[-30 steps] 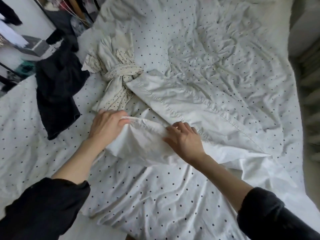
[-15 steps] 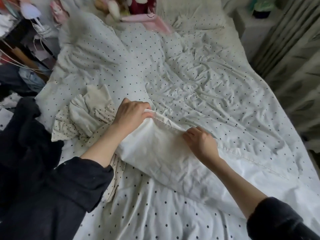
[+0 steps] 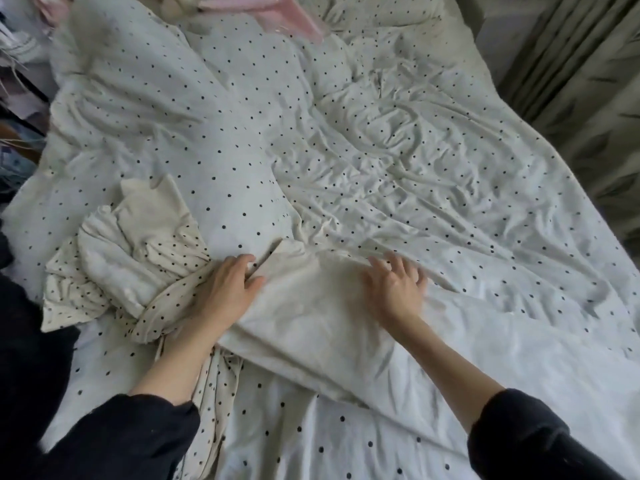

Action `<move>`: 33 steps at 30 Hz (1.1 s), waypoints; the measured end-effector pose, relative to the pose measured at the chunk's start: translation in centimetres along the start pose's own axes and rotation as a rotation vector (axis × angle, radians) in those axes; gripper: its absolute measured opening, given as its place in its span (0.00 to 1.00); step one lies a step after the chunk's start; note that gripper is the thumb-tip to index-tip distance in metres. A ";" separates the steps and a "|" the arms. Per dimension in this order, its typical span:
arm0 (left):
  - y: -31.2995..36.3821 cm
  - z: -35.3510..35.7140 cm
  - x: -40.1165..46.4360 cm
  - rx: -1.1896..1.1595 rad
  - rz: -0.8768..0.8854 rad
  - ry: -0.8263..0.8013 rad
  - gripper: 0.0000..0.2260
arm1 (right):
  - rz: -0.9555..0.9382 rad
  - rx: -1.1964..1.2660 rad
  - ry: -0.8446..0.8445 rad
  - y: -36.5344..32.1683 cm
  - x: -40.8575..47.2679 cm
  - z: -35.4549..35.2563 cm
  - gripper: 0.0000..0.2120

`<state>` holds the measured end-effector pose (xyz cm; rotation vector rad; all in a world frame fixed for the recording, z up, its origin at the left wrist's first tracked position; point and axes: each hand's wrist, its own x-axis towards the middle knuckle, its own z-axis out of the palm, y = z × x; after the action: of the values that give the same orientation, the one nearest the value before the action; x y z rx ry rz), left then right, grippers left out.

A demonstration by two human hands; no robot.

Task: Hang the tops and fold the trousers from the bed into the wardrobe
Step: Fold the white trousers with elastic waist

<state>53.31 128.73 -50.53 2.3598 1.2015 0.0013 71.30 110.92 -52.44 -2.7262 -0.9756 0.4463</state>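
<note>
On the dotted bed [image 3: 433, 188], left hand [image 3: 227, 292] and right hand [image 3: 394, 287] flat on white trousers [image 3: 311, 327], grip loose, fingers spread

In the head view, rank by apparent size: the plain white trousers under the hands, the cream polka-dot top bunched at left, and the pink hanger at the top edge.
Largest to smallest:
1. Plain white trousers
2. Cream polka-dot top
3. Pink hanger, though it lies farthest away and is cut off by the frame, so its rank is unsure.
</note>
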 end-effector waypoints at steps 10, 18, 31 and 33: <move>-2.2 -0.6 -4.8 -0.213 -0.266 0.025 0.07 | -0.393 -0.126 -0.067 -4.1 -9.0 4.4 0.29; -3.6 -1.2 -7.4 -0.258 -0.362 -0.071 0.09 | -0.341 -0.209 -0.084 -2.9 -9.8 4.9 0.29; 3.6 -5.0 -11.4 -0.436 -0.143 0.134 0.05 | -0.271 -0.029 -0.136 -2.0 -13.6 2.9 0.28; 7.4 -5.4 -12.9 -0.426 0.074 0.179 0.03 | -0.202 0.228 -0.044 -0.1 -14.5 1.2 0.30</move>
<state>49.85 117.50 -39.92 2.0552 1.0662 0.4565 60.21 101.78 -50.50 -2.3978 -1.1232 0.5457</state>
